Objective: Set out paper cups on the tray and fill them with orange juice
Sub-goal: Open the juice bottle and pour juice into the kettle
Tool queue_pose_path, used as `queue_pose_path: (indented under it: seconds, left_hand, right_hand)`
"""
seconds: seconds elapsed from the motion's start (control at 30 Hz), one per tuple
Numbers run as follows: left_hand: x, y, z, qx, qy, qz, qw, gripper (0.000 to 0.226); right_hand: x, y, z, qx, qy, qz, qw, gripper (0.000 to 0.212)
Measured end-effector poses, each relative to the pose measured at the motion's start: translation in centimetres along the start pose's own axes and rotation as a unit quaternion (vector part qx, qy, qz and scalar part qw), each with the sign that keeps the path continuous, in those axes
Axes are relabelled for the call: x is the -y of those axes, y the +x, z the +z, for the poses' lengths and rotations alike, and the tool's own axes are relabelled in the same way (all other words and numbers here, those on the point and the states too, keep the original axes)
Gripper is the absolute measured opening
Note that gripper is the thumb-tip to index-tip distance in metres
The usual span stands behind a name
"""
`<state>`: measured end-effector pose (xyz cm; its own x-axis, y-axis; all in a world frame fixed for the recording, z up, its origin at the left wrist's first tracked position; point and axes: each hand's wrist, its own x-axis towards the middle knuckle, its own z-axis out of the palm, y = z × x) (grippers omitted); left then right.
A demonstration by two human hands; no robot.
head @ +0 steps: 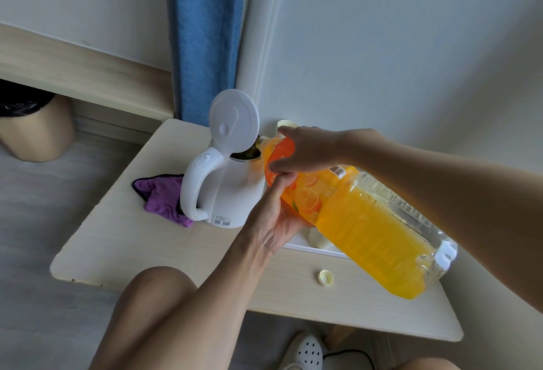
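Observation: the orange juice bottle (pixel 367 231) is held tilted, base raised toward the right, mouth lowered to the open top of a white kettle (pixel 235 193) standing on the bench (pixel 132 246). The kettle lid (pixel 233 118) stands flipped upright, which leaves the opening free for the bottle mouth.

Right hand (pixel 308 149): fingers wrapped over the upper shoulder of the bottle near the neck, gripping it. This hold appears to steer the mouth.

Left hand (pixel 273 222): cupped beneath the labelled section, thumb curled up the side, gripping the bottle. It appears to carry the weight, the bottle being large and more than half full.

Task items: a white tray (pixel 311 247) lies on the bench below the bottle, mostly hidden by it. One pale paper cup (pixel 318 241) shows on the tray, partly covered; its contents cannot be seen. A pale round object (pixel 286 124) behind the right hand may be another cup, but this cannot be confirmed.

The yellow bottle cap (pixel 325 277) lies on the bench near the front edge, apart from the tray. A purple cloth (pixel 163 196) lies beside the kettle handle.

Assessment: juice seems directed at the kettle, perhaps as a pouring vessel; no cup is visibly filled.
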<state>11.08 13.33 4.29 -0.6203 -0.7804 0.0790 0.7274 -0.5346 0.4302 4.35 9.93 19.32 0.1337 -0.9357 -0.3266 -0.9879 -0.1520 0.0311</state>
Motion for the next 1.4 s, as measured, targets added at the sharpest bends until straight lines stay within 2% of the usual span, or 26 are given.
queue_pose_path:
  seconds: [0.3, 0.77, 0.9, 1.23, 1.4]
  left_hand:
    - [0.06, -0.07, 0.04, 0.004, -0.007, 0.006, 1.0, 0.098]
    - [0.38, 0.07, 0.27, 0.029, -0.023, 0.019, 0.999, 0.075]
    - [0.43, 0.06, 0.46, 0.04, -0.026, 0.024, 0.999, 0.061]
    - [0.43, -0.06, 0.68, 0.029, -0.024, 0.027, 0.999, 0.062]
    - [0.41, 0.01, 0.75, 0.019, -0.025, 0.026, 0.999, 0.078]
  right_hand:
    - [0.06, 0.17, 0.07, -0.001, 0.002, -0.004, 1.0, 0.08]
    - [-0.09, 0.53, 0.15, 0.0, -0.011, -0.009, 1.0, 0.082]
    - [-0.24, 0.65, 0.17, -0.001, -0.013, -0.008, 1.0, 0.082]
    - [-0.25, 0.83, 0.3, 0.002, -0.015, -0.005, 1.0, 0.081]
    - [-0.32, 0.95, 0.28, 0.003, -0.02, -0.004, 1.0, 0.082]
